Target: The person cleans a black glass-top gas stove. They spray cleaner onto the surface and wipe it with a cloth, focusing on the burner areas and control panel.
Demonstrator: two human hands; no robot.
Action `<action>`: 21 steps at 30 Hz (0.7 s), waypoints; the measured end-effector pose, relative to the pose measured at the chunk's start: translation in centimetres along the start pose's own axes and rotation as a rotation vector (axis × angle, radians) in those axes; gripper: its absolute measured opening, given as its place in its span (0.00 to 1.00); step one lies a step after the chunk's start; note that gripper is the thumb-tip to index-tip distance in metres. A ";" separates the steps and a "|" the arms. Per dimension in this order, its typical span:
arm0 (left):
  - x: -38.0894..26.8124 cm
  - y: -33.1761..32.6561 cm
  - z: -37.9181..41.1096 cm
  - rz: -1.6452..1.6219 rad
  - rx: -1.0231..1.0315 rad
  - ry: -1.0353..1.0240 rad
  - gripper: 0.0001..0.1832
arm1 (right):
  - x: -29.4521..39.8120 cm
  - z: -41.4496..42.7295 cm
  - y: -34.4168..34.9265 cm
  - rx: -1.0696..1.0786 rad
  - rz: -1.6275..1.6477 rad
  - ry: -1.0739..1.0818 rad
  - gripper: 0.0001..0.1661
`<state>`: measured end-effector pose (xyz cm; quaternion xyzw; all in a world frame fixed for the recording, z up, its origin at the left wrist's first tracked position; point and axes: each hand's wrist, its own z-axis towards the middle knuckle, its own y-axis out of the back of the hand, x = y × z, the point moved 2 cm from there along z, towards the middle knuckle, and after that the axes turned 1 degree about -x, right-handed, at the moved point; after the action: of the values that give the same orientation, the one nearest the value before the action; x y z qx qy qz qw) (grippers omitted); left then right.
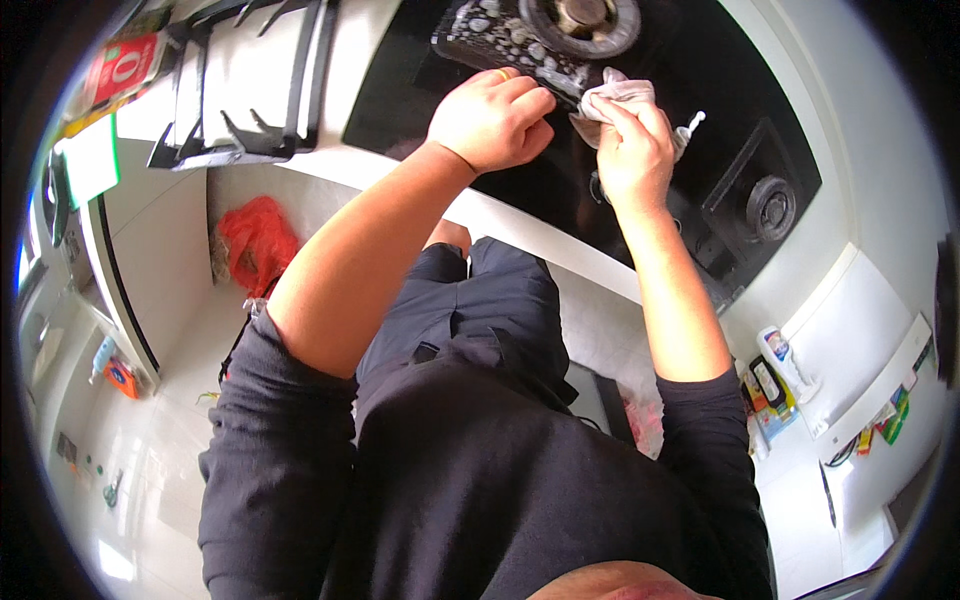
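Note:
My right hand point(637, 154) grips a crumpled pale cloth point(619, 91) against the black glass cooktop point(547, 165). A light-coloured end of the cloth sticks out past the hand's right side. Curled into a fist, my left hand point(491, 120) is at the near edge of a foamy burner area, and the inside of the fist is hidden from the camera. White suds point(517, 37) cover the recessed panel beside the large round burner point(581, 22). A smaller burner point(771, 206) sits at the cooktop's right.
Black pan supports point(247, 142) lie on the white counter at left. A red plastic bag point(259, 240) is below the counter. To the right stand a white bottle point(784, 356) and several small packages. Scissors point(112, 487) appear at lower left.

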<state>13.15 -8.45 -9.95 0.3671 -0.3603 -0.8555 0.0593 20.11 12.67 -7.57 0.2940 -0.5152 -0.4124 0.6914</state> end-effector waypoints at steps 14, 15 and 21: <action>2.8 6.2 -6.3 0.054 -0.066 0.083 0.11 | 5.6 3.2 -5.4 -0.107 -0.045 0.024 0.18; 2.2 5.9 -6.7 0.092 -0.073 0.060 0.12 | 5.1 2.6 -4.7 -0.048 -0.051 -0.008 0.19; 2.0 5.0 -6.1 0.127 -0.102 0.001 0.13 | 6.4 2.7 -5.7 -0.121 0.012 -0.022 0.18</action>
<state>14.97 -16.36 -10.65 0.3402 -0.3389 -0.8671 0.1323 16.88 4.40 -8.51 0.2440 -0.4988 -0.4418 0.7046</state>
